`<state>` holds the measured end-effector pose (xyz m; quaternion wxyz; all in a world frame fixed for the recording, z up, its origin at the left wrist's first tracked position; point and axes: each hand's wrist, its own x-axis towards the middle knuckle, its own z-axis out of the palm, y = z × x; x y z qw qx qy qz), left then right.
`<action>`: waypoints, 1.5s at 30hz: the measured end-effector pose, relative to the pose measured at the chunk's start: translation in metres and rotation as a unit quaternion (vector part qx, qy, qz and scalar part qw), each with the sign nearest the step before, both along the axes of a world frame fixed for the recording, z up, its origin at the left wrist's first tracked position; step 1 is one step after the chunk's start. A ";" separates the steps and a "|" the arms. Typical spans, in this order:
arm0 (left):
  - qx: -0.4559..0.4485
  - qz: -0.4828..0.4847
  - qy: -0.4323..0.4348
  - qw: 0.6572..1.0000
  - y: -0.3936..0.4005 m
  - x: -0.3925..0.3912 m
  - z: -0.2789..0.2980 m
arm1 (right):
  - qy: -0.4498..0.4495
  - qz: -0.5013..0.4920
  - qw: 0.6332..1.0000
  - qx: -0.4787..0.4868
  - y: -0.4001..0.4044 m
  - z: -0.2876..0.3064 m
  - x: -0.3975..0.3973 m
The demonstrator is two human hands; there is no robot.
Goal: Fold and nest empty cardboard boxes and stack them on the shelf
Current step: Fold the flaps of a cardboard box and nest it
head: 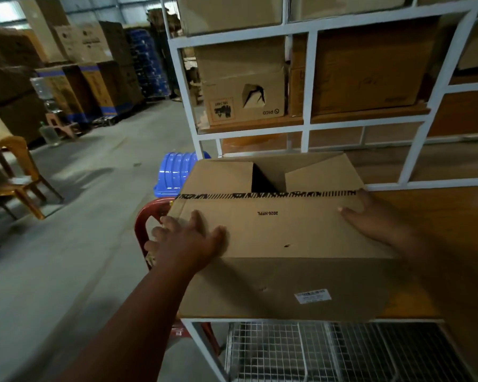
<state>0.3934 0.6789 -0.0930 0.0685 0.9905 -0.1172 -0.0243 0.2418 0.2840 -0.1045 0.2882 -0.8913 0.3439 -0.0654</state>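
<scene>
Cardboard box, flaps part-folded, on bench by shelf: left hand & right hand flat, fingers spread, pressing top flap down, prob. to close it.

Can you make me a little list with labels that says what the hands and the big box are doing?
box: cardboard box lying on the wooden shelf top, its far flaps partly open with a dark gap
left hand: left hand rests on the box's near-left corner, fingers spread
right hand: right hand pressed flat on the box's right side
behind: white shelf rack filled with other boxes, one torn
beside: blue plastic stools and a red chair on the floor
</scene>
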 end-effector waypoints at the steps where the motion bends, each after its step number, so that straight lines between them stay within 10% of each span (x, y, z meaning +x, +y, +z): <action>1: 0.002 -0.001 0.004 1.000 0.001 -0.001 0.001 | 0.020 -0.002 1.000 -0.019 0.003 0.003 0.001; 6: 0.004 -0.101 -0.031 0.994 -0.015 0.002 0.013 | 0.112 0.077 0.956 -0.258 0.051 0.035 0.042; 15: -0.069 -0.250 -0.161 0.952 -0.027 -0.019 0.012 | 0.047 0.208 0.960 -0.184 0.141 0.058 0.131; 20: -0.149 -0.297 -0.229 0.915 0.004 -0.045 0.061 | -0.087 0.220 0.940 -0.247 0.148 0.137 0.091; 26: -0.201 -0.336 -0.281 0.876 0.047 -0.104 0.158 | -0.021 0.300 0.898 -0.321 0.198 0.235 -0.016; 34: -0.165 -0.419 -0.221 0.865 0.094 -0.157 0.128 | 0.136 0.356 0.916 -0.127 0.236 0.130 -0.134; 39: 0.040 -0.422 -0.131 0.896 0.061 -0.129 0.046 | 0.066 0.271 0.931 -0.234 0.220 0.050 -0.109; 45: 0.077 -0.369 -0.139 0.916 0.022 -0.110 0.009 | 0.040 0.203 0.923 -0.326 0.195 0.006 -0.063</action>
